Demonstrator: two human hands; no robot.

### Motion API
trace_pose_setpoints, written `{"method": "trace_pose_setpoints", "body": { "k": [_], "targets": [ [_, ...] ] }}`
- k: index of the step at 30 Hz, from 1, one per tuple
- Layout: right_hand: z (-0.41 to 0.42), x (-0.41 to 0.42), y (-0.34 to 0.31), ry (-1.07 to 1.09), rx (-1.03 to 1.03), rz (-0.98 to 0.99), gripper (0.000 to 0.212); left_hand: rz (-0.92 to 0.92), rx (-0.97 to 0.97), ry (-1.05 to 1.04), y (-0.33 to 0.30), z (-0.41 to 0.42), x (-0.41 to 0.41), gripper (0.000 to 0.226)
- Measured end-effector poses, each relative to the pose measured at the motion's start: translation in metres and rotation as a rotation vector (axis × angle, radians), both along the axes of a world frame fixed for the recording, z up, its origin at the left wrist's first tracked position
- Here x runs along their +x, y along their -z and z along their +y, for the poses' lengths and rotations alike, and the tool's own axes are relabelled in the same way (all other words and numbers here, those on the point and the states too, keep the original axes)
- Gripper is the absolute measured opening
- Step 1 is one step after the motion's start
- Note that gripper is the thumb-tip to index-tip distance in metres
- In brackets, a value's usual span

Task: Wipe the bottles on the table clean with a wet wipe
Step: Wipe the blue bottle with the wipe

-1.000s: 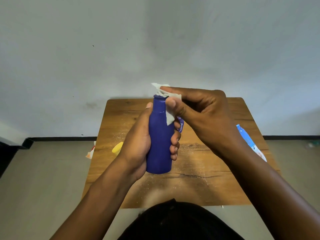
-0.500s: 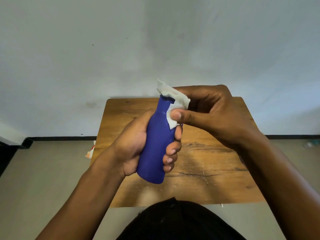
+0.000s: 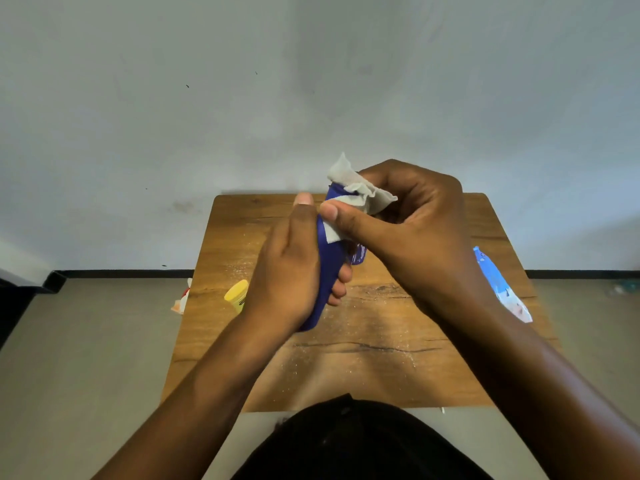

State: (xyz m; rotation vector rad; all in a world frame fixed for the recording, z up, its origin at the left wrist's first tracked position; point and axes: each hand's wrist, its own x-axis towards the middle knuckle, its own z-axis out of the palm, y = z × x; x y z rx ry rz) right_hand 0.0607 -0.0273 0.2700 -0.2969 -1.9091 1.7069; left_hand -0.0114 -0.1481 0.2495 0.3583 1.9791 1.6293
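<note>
The left hand (image 3: pixel 287 268) grips the blue bottle (image 3: pixel 329 268) round its body, held tilted above the wooden table (image 3: pixel 398 358), while the right hand (image 3: pixel 408 223) pinches a white wet wipe (image 3: pixel 360 195) against the neck and shoulder. The bottle looks like light, stiff, smooth plastic, likely slippery once damp, so a full wrap round the wide body seems safest while the soft wipe folds over the narrow top.

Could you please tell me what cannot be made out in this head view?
- Blue bottle: body mostly hidden by the left hand; top covered by the wet wipe held in the right hand.
- Yellow bottle: partly behind the left wrist.
- Wipes pack: print too small.
</note>
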Motion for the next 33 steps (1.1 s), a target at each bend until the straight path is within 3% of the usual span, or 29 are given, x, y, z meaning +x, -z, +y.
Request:
{"method": "trace_pose_setpoints", "body": {
  "k": [3, 5, 7, 11, 17, 22, 26, 30, 33],
  "targets": [
    [-0.013, -0.006, 0.003, 0.179, 0.074, -0.016, 0.021, 0.421, -0.068, -0.144, 0.015, 0.003, 0.004, 0.071],
    [-0.019, -0.011, 0.005, 0.238, 0.1, -0.029, 0.025, 0.529, -0.056, -0.167, 0.019, 0.004, 0.006, 0.069],
    [-0.019, -0.015, 0.008, 0.213, 0.074, -0.013, 0.028, 0.385, 0.03, -0.155, 0.015, 0.005, 0.005, 0.069],
    [-0.009, -0.012, 0.003, 0.077, -0.025, 0.007, 0.036, -0.183, 0.197, 0.014, -0.008, 0.001, -0.001, 0.07],
    [0.006, -0.011, -0.001, -0.13, -0.177, 0.005, 0.027, -0.539, 0.291, 0.289, -0.022, -0.009, -0.008, 0.069],
    [0.018, -0.014, 0.003, -0.289, -0.318, -0.006, 0.042, -0.699, 0.378, 0.357, -0.02, -0.008, -0.003, 0.074],
    [0.018, -0.012, 0.004, -0.227, -0.291, -0.047, 0.042, -0.544, 0.311, 0.225, -0.012, -0.002, 0.0, 0.087],
    [0.011, -0.011, 0.008, -0.141, -0.184, -0.025, 0.028, -0.078, 0.139, 0.018, 0.001, 0.006, 0.002, 0.093],
    [0.003, -0.014, 0.014, 0.012, -0.062, -0.032, 0.03, 0.317, 0.029, -0.102, 0.018, 0.007, 0.0, 0.092]
  ]
}}
